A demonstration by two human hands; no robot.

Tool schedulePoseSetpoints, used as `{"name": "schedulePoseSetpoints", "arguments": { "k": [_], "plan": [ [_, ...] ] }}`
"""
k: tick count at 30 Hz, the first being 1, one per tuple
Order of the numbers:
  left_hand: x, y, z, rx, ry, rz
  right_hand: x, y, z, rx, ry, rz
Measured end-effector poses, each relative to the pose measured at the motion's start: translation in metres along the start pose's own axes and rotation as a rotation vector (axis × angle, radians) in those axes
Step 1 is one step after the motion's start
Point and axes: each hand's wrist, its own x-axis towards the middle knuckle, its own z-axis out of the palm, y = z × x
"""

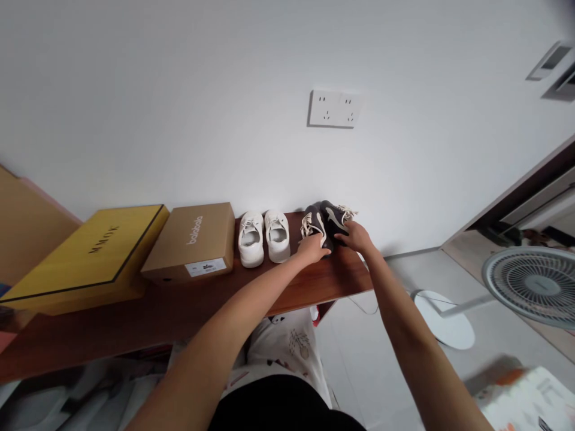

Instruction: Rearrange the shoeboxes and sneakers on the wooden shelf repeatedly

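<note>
A pair of dark sneakers with cream laces stands at the right end of the brown wooden shelf (296, 287), toes toward the wall. My left hand (313, 249) is closed on the heel of the left dark sneaker (314, 220). Around the heel of the right dark sneaker (335, 216) my right hand (356, 236) is closed, its thumb at the back. The two dark sneakers touch or nearly touch each other. To their left sits a pair of white sneakers (251, 239), also pointing at the wall, apart from my hands.
Left of the white sneakers lie a brown shoebox (188, 236) and a yellow box (99, 251). A double socket (333, 109) is on the wall above. On the right a fan (534, 286) stands on the floor near its round white base (449, 332).
</note>
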Motion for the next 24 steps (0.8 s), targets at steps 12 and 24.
{"name": "schedulePoseSetpoints", "arguments": {
  "k": [12, 24],
  "plan": [
    [0.019, 0.024, -0.019, 0.407, -0.125, 0.010, 0.000, -0.043, -0.001, -0.429, -0.096, -0.130],
    [0.031, 0.027, -0.009, 0.412, -0.151, 0.016, 0.003, -0.042, 0.015, -0.433, -0.168, -0.126]
  ]
}}
